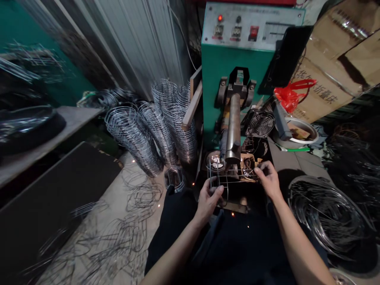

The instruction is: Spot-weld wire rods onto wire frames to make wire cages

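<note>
A small frame of thin metal wire point(227, 193), with bent loops at its left and straight wires running right, sits under the electrode arm point(234, 122) of a green spot welding machine point(255, 59). The fingers and thumb of my left hand point(208, 200) are closed around the looped end. At the other end, my right hand point(269, 180) pinches the wires between thumb and fingers. Whether the frame touches the arm's tip I cannot tell. Small orange sparks glow below, around my dark-clothed legs.
Tall stacks of wire rings point(133, 138) stand on the floor to the left, with loose wire loops point(118, 233) scattered nearer. A wooden bar point(192, 105) juts out beside the machine. At the right are a coil of wires point(323, 213), a white bowl point(311, 128) and a cardboard box point(335, 67).
</note>
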A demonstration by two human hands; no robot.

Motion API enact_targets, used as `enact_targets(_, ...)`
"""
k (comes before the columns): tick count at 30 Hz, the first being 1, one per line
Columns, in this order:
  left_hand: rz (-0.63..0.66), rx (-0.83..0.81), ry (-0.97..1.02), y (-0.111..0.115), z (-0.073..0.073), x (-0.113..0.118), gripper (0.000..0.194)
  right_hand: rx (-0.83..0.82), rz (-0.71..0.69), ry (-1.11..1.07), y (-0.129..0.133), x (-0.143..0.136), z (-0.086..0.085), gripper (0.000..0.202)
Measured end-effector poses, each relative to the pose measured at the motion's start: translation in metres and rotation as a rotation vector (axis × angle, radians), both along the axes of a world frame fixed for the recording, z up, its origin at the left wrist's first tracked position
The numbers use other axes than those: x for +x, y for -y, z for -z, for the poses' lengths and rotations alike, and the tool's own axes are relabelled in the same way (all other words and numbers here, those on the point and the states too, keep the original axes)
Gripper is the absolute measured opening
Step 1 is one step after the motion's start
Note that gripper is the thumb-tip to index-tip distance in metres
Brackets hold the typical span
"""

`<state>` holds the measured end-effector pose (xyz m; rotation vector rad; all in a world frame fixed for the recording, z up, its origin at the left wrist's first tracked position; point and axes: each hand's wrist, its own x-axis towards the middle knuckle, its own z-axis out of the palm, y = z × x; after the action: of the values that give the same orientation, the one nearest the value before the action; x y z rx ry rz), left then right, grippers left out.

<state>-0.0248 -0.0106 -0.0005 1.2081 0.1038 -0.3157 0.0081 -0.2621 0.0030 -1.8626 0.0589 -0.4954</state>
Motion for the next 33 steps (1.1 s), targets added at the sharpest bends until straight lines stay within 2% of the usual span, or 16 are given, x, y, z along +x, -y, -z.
enact_targets(2,0.003,-0.004,-0.002,0.0,-0.001,-0.001,0.068,-0.058,-0.018,0.054,-0.006,-0.01,0.003,0.033)
enact_targets(5,-0.05,-0.006,0.0,0.003,-0.001,-0.003,0.066,-0.171,-0.072,0.074,-0.015,-0.02,0.005,0.037)
enact_targets(12,-0.125,-0.008,0.024,0.005,0.0,-0.01,0.061,-0.315,-0.009,0.144,-0.028,-0.017,0.0,0.037)
enact_targets(21,-0.141,-0.026,0.025,0.005,0.002,0.001,0.066,-0.32,-0.021,0.176,-0.031,-0.003,0.005,0.039)
enact_targets(28,-0.147,-0.055,0.037,0.008,0.001,0.008,0.068,-0.323,-0.009,0.126,-0.027,0.002,-0.002,0.044)
enact_targets(33,-0.157,-0.061,0.034,0.009,0.003,0.011,0.067,-0.367,0.012,0.152,-0.029,0.003,-0.002,0.04)
